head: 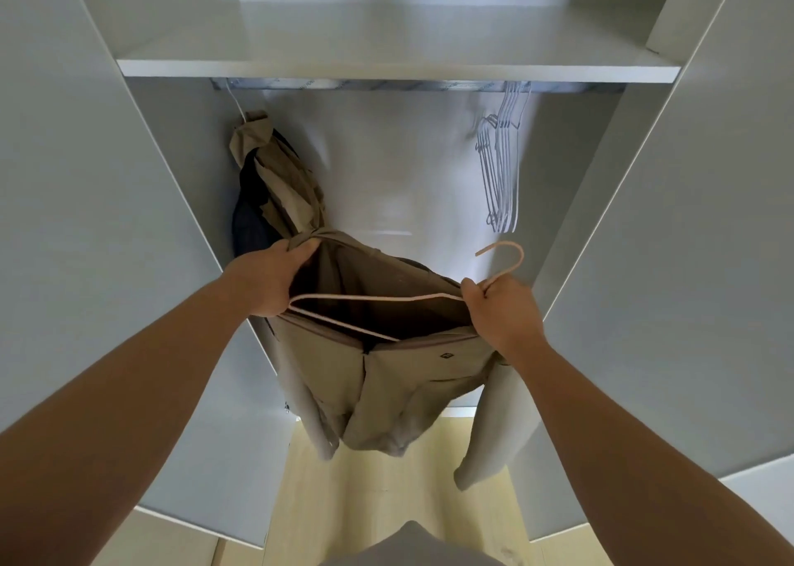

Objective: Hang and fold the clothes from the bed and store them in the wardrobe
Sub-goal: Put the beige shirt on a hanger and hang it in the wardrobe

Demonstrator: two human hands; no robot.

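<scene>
Nearest, the left hand (266, 279) clutches the khaki shirt (399, 376); the right hand (502, 307) grips the wire hanger (521, 257). Limp, light cloth, probably best held by its collar.

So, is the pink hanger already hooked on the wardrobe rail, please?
No: the right hand holds the pink hanger below the rail, its hook free in the air.

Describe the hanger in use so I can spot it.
In the open wardrobe, below the rail, the right hand grips a hanger partly inside the khaki garment the left hand holds. It is pale pink and off the rail; the spare hangers on the rail are white.
</scene>
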